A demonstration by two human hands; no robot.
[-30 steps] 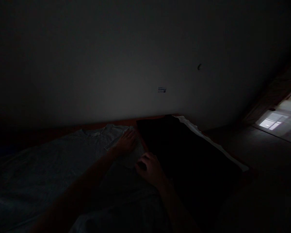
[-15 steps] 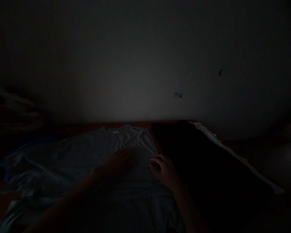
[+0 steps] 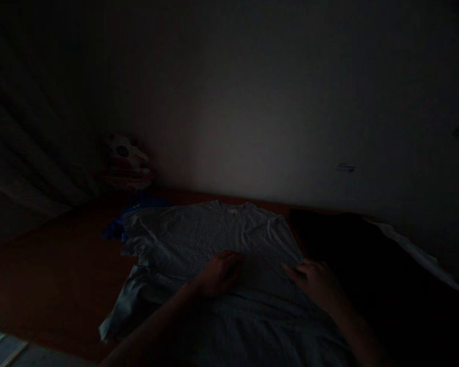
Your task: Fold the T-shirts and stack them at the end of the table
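Note:
A grey T-shirt (image 3: 183, 234) lies spread out and wrinkled on the reddish-brown surface, its neckline with a small label toward the wall. My left hand (image 3: 222, 271) is over the middle of the shirt, fingers loosely bent and nothing visibly gripped. Close to the shirt's right sleeve is my right hand (image 3: 314, 279), thumb and forefinger stretched toward the cloth and slightly apart. Dim light hides whether the fingertips press the fabric.
To the right lies black cloth (image 3: 352, 255) with a white strip (image 3: 413, 250) along its far edge. Bright blue fabric (image 3: 137, 206) sits left of the shirt. Further back is a pile with a white item (image 3: 126, 153). A wall (image 3: 245, 112) rises behind; a curtain (image 3: 30, 153) hangs at left.
The view has swung left, showing more of the surface and the curtain. My left hand's fingers look more bent; my right hand's thumb and forefinger have straightened near the sleeve.

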